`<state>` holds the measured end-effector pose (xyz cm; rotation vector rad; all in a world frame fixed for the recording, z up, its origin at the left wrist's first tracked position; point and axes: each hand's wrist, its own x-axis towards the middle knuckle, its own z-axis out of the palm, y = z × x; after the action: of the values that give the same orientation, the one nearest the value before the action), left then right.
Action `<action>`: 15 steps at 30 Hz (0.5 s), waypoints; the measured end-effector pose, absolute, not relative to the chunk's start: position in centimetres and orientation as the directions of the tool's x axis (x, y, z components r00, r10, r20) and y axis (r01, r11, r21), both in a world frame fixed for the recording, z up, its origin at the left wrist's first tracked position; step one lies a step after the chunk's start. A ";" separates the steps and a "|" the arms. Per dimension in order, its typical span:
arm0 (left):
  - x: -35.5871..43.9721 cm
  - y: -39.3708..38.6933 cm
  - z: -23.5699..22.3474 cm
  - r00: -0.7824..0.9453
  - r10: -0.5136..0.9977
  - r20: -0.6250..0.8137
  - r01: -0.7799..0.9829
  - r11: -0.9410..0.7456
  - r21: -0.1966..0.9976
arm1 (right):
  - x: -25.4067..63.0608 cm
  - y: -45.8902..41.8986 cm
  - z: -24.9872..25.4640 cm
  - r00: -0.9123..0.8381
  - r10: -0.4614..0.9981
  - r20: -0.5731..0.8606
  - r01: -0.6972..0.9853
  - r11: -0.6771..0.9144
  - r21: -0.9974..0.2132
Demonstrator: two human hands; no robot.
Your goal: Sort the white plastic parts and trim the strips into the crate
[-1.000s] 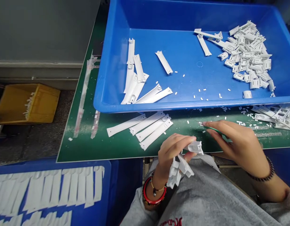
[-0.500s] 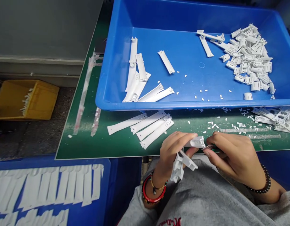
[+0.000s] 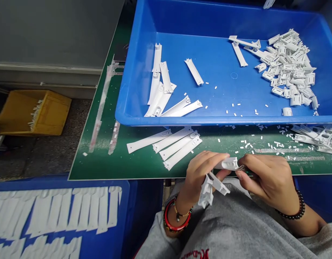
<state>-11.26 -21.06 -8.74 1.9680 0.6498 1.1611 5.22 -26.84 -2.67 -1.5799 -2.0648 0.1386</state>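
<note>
My left hand [image 3: 202, 169] is closed around several white plastic strips. One held strip [image 3: 229, 163] points right, its hollowed end showing past my fingers. Other held strips [image 3: 206, 192] stick out below the palm. My right hand [image 3: 268, 176] pinches a small metal-tipped hand tool [image 3: 241, 168]; its tip lies at the end of the right-pointing strip, and the rest is hidden in my fingers. Just beyond my left hand, several loose white strips [image 3: 182, 149] lie on the green tabletop [image 3: 114, 165].
A blue tub [image 3: 209, 121] on the table contains scattered strips and a heap of short white pieces [image 3: 292, 68]. More white parts [image 3: 319, 138] lie right, among small white scraps. Strips in rows fill a lower blue container [image 3: 125, 201]. A yellow bin [image 3: 54, 115] stands on the floor.
The whole view has shifted slightly, so things appear a little further right. Both hands keep nearly the same pose, with the tool still at the strip's end.
</note>
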 end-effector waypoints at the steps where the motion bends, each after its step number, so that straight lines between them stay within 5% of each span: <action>1: -11.3 -21.1 -8.7 0.465 0.736 0.492 0.050 -0.577 0.815 | 5.1 -26.9 -2.9 -0.172 0.920 0.353 0.872 0.309 -0.379; 4: -11.4 -21.2 -8.6 0.458 0.771 0.443 0.061 -0.524 0.849 | 4.8 -27.2 -3.4 -0.183 0.920 0.346 0.858 0.321 -0.401; 10: -11.4 -21.0 -8.9 0.519 0.695 0.498 0.032 -0.598 0.801 | 5.6 -27.7 -3.3 0.013 0.968 0.251 0.695 0.172 -0.698; 15: -11.2 -20.8 -9.8 0.450 0.632 0.631 -0.107 -0.663 0.741 | 6.6 -29.3 -3.2 0.093 0.960 0.266 0.732 0.115 -0.672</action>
<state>-11.16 -20.79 -9.79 1.9616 0.4386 1.2693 6.59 -29.30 -3.17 -1.6656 -1.6876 0.4087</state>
